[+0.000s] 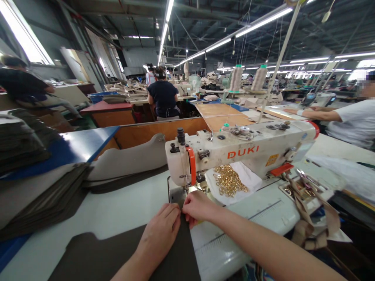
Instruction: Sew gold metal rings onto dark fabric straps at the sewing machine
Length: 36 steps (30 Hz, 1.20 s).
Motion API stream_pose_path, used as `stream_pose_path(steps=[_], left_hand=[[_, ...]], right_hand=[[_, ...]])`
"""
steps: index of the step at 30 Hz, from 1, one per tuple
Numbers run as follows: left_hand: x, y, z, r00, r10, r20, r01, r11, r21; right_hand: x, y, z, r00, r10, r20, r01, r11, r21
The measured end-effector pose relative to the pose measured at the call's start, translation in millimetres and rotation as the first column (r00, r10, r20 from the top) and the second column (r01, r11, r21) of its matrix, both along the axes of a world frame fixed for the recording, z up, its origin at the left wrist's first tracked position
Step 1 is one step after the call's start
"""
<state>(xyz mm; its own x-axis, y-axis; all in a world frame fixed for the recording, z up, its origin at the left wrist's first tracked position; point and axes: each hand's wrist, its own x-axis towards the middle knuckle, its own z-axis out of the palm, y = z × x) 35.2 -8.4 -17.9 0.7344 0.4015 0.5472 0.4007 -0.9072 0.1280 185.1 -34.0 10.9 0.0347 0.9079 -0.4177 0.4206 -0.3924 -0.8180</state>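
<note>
A white sewing machine (249,150) marked DUKI stands on the white table (117,212). A dark grey piece of material (96,255) lies flat before it, its far edge at the needle (185,183). My left hand (159,232) rests palm down on that piece, fingers together and stretched toward the needle. My right hand (197,207) is curled just right of it, pinching the edge of the material by the presser foot. The two hands touch at the fingertips.
A pile of gold metal rings (230,181) lies on white cloth under the machine arm. Stacks of dark cut pieces (49,195) sit at the left. Tan straps (310,210) hang at the right. Other people work at tables behind and at the far right.
</note>
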Motion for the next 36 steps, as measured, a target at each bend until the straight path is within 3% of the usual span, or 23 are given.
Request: stream_pose_path(steps=[4, 9, 12, 15, 17, 18, 20, 22, 26, 28, 32, 36], left_hand=[[0.9, 0.6, 2.8, 0.997, -0.017, -0.074, 0.021, 0.998, 0.053], [1.1, 1.5, 5.8, 0.996, -0.021, -0.088, 0.019, 1.0, -0.018], [0.8, 1.2, 4.3, 0.998, -0.008, -0.068, 0.005, 0.999, -0.046], [0.3, 0.1, 3.6, 0.999, -0.008, -0.037, 0.007, 0.999, -0.039], [0.1, -0.4, 4.0, 0.999, -0.019, -0.029, 0.018, 1.0, -0.024], [0.0, -0.4, 4.2, 0.999, -0.025, -0.028, 0.024, 1.0, -0.015], [-0.1, 0.1, 3.8, 0.999, -0.034, -0.025, 0.034, 0.999, 0.005], [-0.1, 1.3, 2.4, 0.999, -0.041, -0.013, 0.041, 0.999, 0.025], [-0.6, 3.3, -1.5, 0.999, -0.042, -0.012, 0.043, 0.998, 0.042], [-1.1, 3.8, -2.5, 0.999, -0.038, -0.02, 0.039, 0.998, 0.044], [-2.9, 4.9, -3.7, 0.999, -0.042, -0.035, 0.043, 0.998, 0.037], [-5.2, 6.2, -7.6, 0.997, -0.05, -0.061, 0.051, 0.999, 0.005]], right_hand=[[3.2, 0.0, 1.3, 0.994, 0.075, 0.082, -0.074, 0.997, -0.011], [13.5, -17.2, 5.1, 0.939, 0.026, 0.342, -0.102, 0.973, 0.207], [21.3, -44.0, 1.3, 0.874, 0.095, 0.477, -0.266, 0.914, 0.305], [28.6, -74.0, -4.1, 0.637, 0.243, 0.731, -0.658, 0.666, 0.351], [33.3, -89.2, -4.7, 0.525, 0.264, 0.809, -0.786, 0.515, 0.342], [35.6, -94.4, -3.8, 0.495, 0.265, 0.827, -0.813, 0.476, 0.334], [39.9, -100.2, -0.4, 0.466, 0.257, 0.846, -0.829, 0.462, 0.316], [42.3, -101.2, 3.0, 0.46, 0.249, 0.852, -0.82, 0.486, 0.301], [37.8, -97.3, 4.7, 0.493, 0.238, 0.837, -0.781, 0.545, 0.305], [32.0, -94.8, 3.9, 0.513, 0.237, 0.825, -0.775, 0.541, 0.327], [25.1, -93.3, 3.9, 0.519, 0.253, 0.816, -0.809, 0.453, 0.374], [29.9, -102.8, -2.8, 0.436, 0.266, 0.86, -0.88, 0.327, 0.345]])
